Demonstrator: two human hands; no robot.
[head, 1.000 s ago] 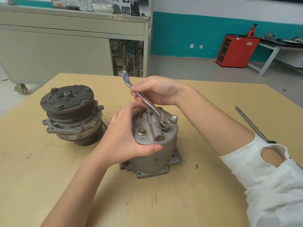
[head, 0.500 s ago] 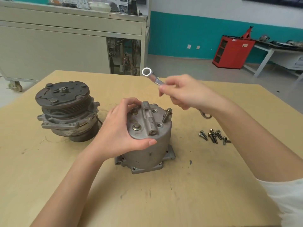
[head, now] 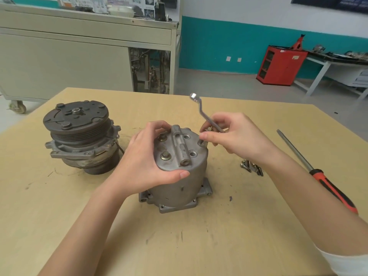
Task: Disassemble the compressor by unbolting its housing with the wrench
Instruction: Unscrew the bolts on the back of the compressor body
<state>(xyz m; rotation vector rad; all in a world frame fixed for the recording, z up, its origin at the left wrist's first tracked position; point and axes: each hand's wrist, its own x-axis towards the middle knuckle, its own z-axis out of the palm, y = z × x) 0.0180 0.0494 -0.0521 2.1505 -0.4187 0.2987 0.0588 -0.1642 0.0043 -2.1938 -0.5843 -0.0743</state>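
The compressor housing (head: 179,176) stands upright mid-table (head: 179,246)
The left hand (head: 147,166) wraps its top rim; the right hand (head: 235,134) holds the wrench (head: 205,114) (ring end up), fingertips at a bolt (head: 203,143) on the right rim. Loose bolts (head: 252,168) lie just right, the screwdriver (head: 310,170) nearer the right edge, the clutch unit (head: 79,136) well left.

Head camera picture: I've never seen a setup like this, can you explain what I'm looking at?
This is one view, from a camera worn on a person's head, looking down at their own hands over a wooden table. The left hand grips the grey metal housing to steady it. The right hand holds a wrench, and its fingers touch a bolt at the housing's edge. Two top bolts sit in place. Loose bolts and a screwdriver lie to the right. A pulley part stands to the left.
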